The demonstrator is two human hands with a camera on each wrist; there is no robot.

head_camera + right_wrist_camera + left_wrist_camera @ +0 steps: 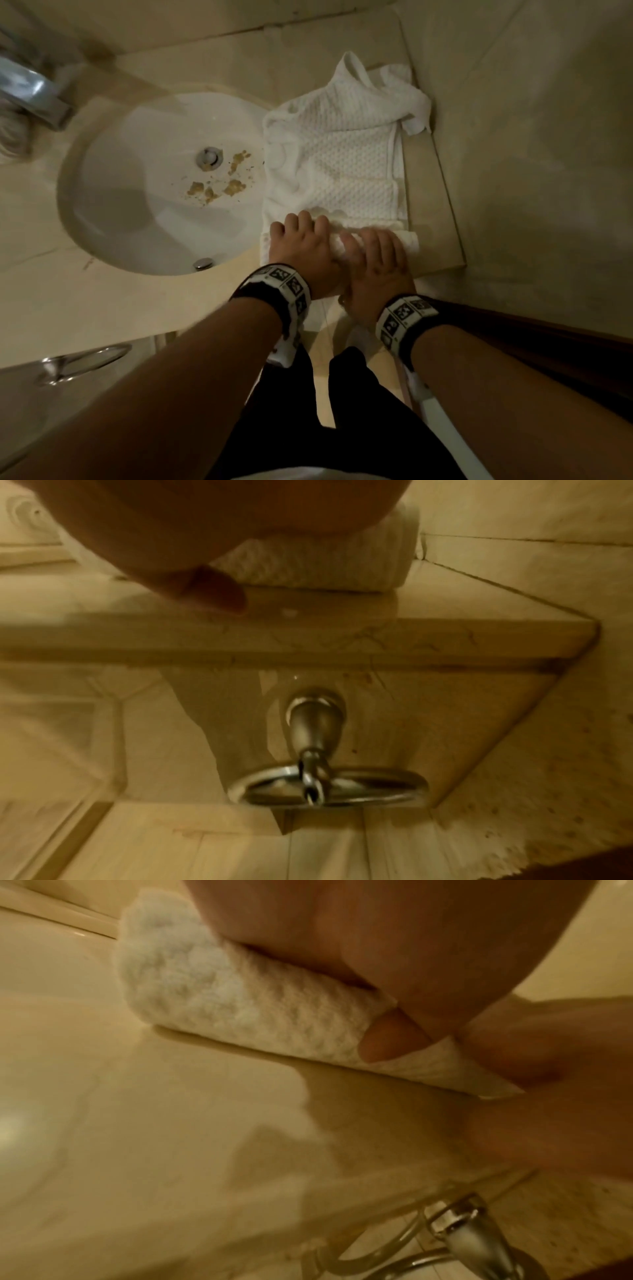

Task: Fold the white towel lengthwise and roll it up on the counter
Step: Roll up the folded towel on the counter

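The white waffle-weave towel (346, 154) lies as a long strip on the beige counter (435, 219), to the right of the sink, with its far end crumpled. Its near end is wound into a short roll (409, 240). Both hands sit side by side on top of that roll. My left hand (301, 240) curls over the roll's left part (222, 1001), thumb (390, 1039) tucked against its near side. My right hand (373, 250) covers the right part (325, 558), its thumb (219, 591) pointing down at the counter in front.
A white sink (113, 192) holds brown crumbs (219, 185) near the drain (209, 158). A chrome faucet (30, 92) stands at the far left. The counter ends at a wall just right of the towel. A chrome towel ring (325, 791) hangs below the front edge.
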